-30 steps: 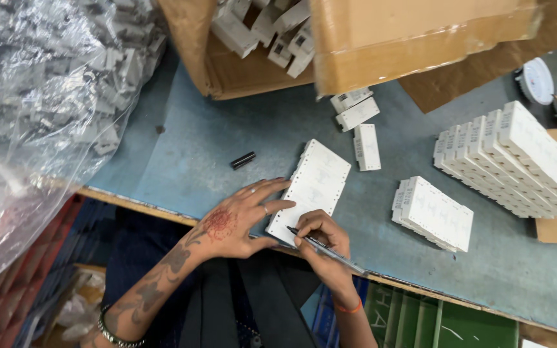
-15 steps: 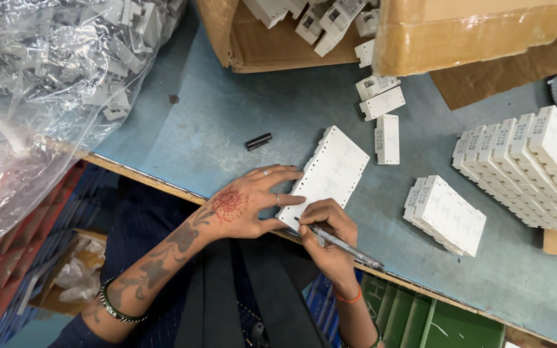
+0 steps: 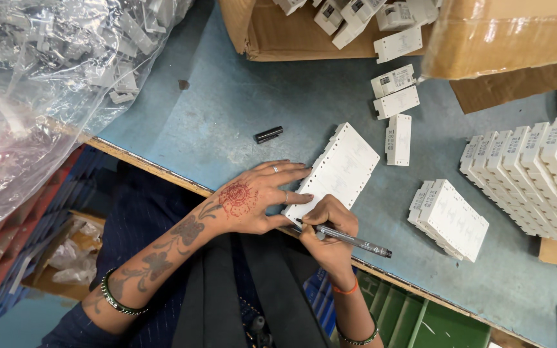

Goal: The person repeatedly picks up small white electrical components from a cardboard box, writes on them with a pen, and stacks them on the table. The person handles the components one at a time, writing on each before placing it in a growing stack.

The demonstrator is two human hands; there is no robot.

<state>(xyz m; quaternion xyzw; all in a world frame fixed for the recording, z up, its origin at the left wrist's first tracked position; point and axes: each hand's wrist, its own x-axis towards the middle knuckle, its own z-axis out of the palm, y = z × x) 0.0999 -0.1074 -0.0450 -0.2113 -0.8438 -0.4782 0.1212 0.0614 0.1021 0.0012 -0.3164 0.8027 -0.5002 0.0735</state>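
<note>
A row of white plastic modules point(image 3: 342, 169), pressed side by side into one block, lies on the blue-grey table point(image 3: 240, 109) near its front edge. My left hand point(image 3: 253, 198) rests flat against the block's near left corner, fingers spread, holding it steady. My right hand point(image 3: 330, 225) grips a dark marker pen point(image 3: 349, 240) with its tip at the block's near end. The pen's black cap point(image 3: 269, 134) lies loose on the table to the left of the block.
A second white block point(image 3: 449, 219) lies to the right, and a long row of modules point(image 3: 536, 174) at far right. Three single modules point(image 3: 396, 103) sit below an open cardboard box point(image 3: 330, 29) holding more. A clear plastic bag of grey parts point(image 3: 53, 77) fills the left.
The view has drifted, so the whole table sits higher and further right in the picture. Both hands stay on the block's near end with the pen tip against it.
</note>
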